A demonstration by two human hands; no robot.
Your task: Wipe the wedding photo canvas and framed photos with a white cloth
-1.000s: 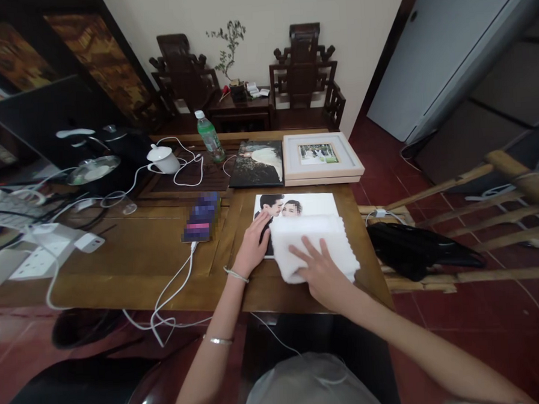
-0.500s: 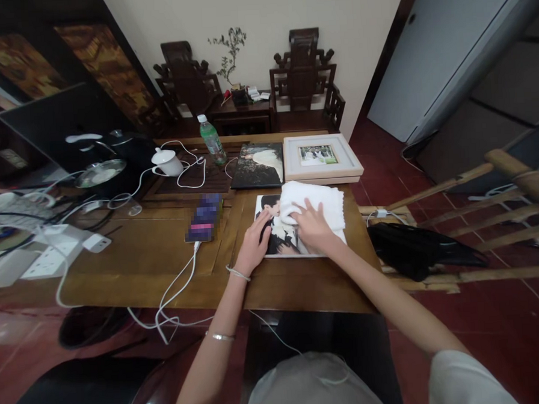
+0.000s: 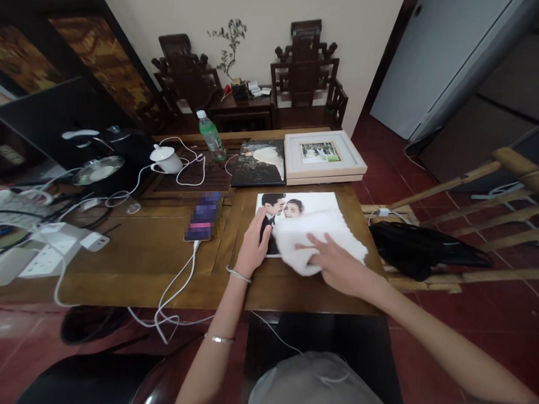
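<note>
A glossy photo panel [image 3: 319, 200] showing a couple lies flat on the wooden table in front of me. My left hand [image 3: 254, 244] rests along its left edge, fingers stretched out and holding nothing. Over the panel's lower right part is a white towel [image 3: 294, 240], which hangs past the panel onto the table. My right hand [image 3: 340, 269] presses down on the towel and grips it, some fingers sunk into its folds. The towel hides the lower right of the picture.
Behind the panel lie a dark photo panel [image 3: 261, 173] and a pale picture frame [image 3: 352, 155]. Leftward are a phone [image 3: 203, 217] on a charging cable, a green-labelled bottle [image 3: 212, 137], a lidded white cup [image 3: 167, 160] and a power strip [image 3: 50, 252]. A bamboo chair [image 3: 458, 180] stands right.
My right hand has drawn the towel down and to the right over the panel, baring its upper part with both heads. My left hand stays at the left edge.
</note>
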